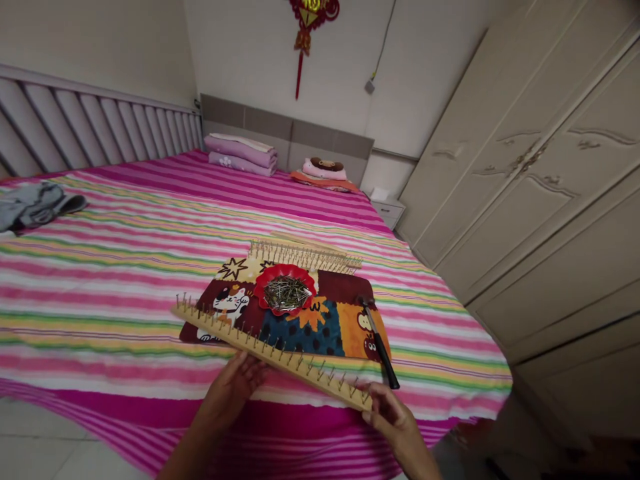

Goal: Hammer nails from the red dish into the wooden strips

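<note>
A long wooden strip [295,370] with a row of nails standing up from it slants across the near edge of a patterned mat [350,283]. My right hand [393,417] pinches the strip's right end between thumb and fingers. Close to its middle, my left hand [237,383] is open, fingers loosely bent beside the near edge; whether they bear any weight I cannot tell. Behind the strip, a red scalloped bowl [261,298] full of loose nails sits on the mat. A hammer [383,343] with a black handle lies at the mat's right side.
More nailed wooden strips [305,255] lie beyond the mat on the striped bedspread [125,267]. Folded bedding [243,155] and a pillow pile [325,172] are near the headboard [330,140]. Grey clothing [37,205] lies far left. A wardrobe [525,167] stands at the right.
</note>
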{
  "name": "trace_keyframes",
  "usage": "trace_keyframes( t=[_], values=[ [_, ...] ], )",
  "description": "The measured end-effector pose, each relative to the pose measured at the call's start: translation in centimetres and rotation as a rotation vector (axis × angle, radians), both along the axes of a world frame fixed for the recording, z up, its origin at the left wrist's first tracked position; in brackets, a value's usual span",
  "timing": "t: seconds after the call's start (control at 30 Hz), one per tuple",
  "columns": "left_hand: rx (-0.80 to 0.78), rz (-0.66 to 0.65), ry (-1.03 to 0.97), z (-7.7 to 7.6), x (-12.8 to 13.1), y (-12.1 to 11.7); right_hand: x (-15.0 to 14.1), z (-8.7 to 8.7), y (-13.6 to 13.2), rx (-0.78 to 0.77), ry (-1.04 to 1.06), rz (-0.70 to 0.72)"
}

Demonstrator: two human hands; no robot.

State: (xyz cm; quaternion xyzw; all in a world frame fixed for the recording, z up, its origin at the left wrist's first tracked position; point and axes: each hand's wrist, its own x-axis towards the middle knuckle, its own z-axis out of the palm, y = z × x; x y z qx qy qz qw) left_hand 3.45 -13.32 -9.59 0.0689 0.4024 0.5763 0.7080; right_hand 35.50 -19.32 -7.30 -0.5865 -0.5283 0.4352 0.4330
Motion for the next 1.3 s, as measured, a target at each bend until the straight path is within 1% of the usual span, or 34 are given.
trace_keyframes(
  t=[0.1, 0.2, 0.27, 0.3, 0.33, 0.4, 0.43, 0.53, 0.57, 0.63, 0.67, 0.73, 0.83, 0.93, 1.0, 1.13, 1.23, 1.3],
  values=[
    [0.059, -0.047, -0.018, 0.4, -0.1, -0.1, 0.5, -0.4, 0.1, 0.03, 0.022, -0.001],
    [0.067, -0.049, 0.0, 0.8, 0.0, -0.2, 1.6, -0.9, 0.3, 0.036, -0.001, 0.002],
    [0.082, -0.037, 0.019, 1.2, 0.3, -0.2, 2.3, -0.6, 0.3, 0.084, -0.099, -0.039],
    [0.093, -0.033, 0.028, 1.4, 0.5, -0.2, 2.4, -0.1, 0.2, 0.134, -0.179, -0.084],
    [0.102, -0.032, 0.035, 1.6, 0.8, -0.2, 2.3, 0.7, 0.1, 0.196, -0.273, -0.128],
    [0.103, -0.032, 0.049, 2.1, 1.5, -0.2, 1.2, 3.1, -0.1, 0.336, -0.463, -0.194],
    [0.1, -0.035, 0.057, 2.3, 1.9, -0.3, 0.1, 4.5, 0.0, 0.381, -0.55, -0.146],
    [0.11, -0.058, 0.077, 2.8, 3.3, -0.5, -4.5, 8.6, 0.9, 0.457, -0.763, 0.136],
    [0.122, -0.07, 0.08, 2.9, 3.8, -0.6, -6.3, 9.6, 1.4, 0.475, -0.828, 0.219],
    [0.147, -0.095, 0.072, 2.9, 4.6, -0.9, -9.4, 10.6, 2.7, 0.495, -0.927, 0.35],
    [0.157, -0.11, 0.063, 2.7, 5.0, -1.1, -10.7, 10.8, 3.4, 0.496, -0.964, 0.404],
    [0.167, -0.15, 0.043, 2.3, 5.8, -1.4, -12.5, 10.7, 4.8, 0.446, -1.05, 0.495],
    [0.196, -0.197, 0.016, 1.5, 6.6, -1.7, -13.7, 10.1, 6.2, 0.323, -1.164, 0.6],
    [0.23, -0.218, 0.017, 1.0, 6.9, -1.9, -13.5, 9.8, 6.9, 0.235, -1.196, 0.664],
    [0.237, -0.237, 0.028, 0.9, 6.9, -1.9, -13.2, 9.7, 7.1, 0.216, -1.178, 0.681],
    [0.223, -0.274, 0.034, 0.7, 6.9, -1.6, -12.3, 9.2, 7.3, 0.227, -1.09, 0.704],
    [0.21, -0.298, 0.075, 0.2, 7.0, -0.9, -11.6, 9.1, 7.9, 0.265, -1.053, 0.716],
    [0.23, -0.376, 0.125, -0.2, 6.8, -0.3, -11.1, 9.4, 8.6, 0.285, -1.064, 0.708]
  ],
)
